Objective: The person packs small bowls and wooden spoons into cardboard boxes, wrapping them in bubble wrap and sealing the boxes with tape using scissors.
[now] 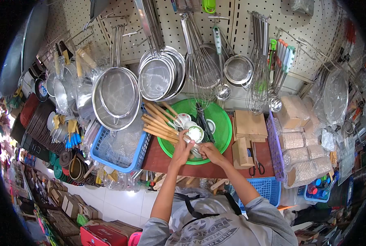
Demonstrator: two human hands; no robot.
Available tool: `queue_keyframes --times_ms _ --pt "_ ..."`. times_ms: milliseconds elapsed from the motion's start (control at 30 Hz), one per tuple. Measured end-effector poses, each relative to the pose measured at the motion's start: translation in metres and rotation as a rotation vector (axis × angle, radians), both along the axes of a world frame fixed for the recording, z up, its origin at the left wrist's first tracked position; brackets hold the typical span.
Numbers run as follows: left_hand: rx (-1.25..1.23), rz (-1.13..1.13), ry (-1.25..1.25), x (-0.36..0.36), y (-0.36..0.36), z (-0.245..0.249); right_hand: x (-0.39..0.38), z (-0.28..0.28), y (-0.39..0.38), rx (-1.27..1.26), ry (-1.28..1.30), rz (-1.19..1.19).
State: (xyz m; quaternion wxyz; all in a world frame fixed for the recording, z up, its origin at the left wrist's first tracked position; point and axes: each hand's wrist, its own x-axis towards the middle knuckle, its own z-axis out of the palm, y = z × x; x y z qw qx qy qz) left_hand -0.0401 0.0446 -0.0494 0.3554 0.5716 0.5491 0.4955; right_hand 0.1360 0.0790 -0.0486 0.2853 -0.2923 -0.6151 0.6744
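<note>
Over a round green basket (pixel 226 133), my left hand (pixel 184 147) is closed around a white ladle (pixel 195 133) just below its round bowl, which has some green in it. My right hand (pixel 209 152) is closed at the lower end of the same ladle, close to my left fingers. More white ladles (pixel 184 118) lie in the basket behind it. Beside them rest dark long utensils (pixel 205 123). Several wooden handles (pixel 160 129) stick out over the basket's left side, near my left hand.
Strainers (pixel 115 94) and whisks (pixel 201 69) hang from the pegboard above. A blue basket (pixel 121 164) stands left. Cardboard boxes (pixel 242 153), scissors (pixel 256 164) and a purple basket (pixel 275 151) with bubble-wrapped goods are right. Another blue basket (pixel 267 188) sits below the table edge.
</note>
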Motion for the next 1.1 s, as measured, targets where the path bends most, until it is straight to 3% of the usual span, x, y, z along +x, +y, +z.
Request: queue_keyframes --times_ms 200,367,667,967,1100 --pt "0.105 0.007 0.035 0.005 0.001 -0.002 -0.001 0.011 -0.002 0.086 -0.058 -0.02" --pt "0.086 0.038 0.129 0.005 -0.003 0.007 -0.002 0.007 0.001 0.026 -0.007 0.028" --pt "0.102 0.076 0.082 0.004 -0.001 0.002 -0.001 0.004 0.002 -0.03 0.041 0.088" --pt "-0.093 -0.018 -0.026 -0.008 0.003 -0.006 0.005 0.009 0.0 -0.018 0.035 0.136" --pt "0.039 0.007 0.075 0.003 -0.005 0.011 0.003 0.007 -0.002 -0.01 -0.008 0.056"
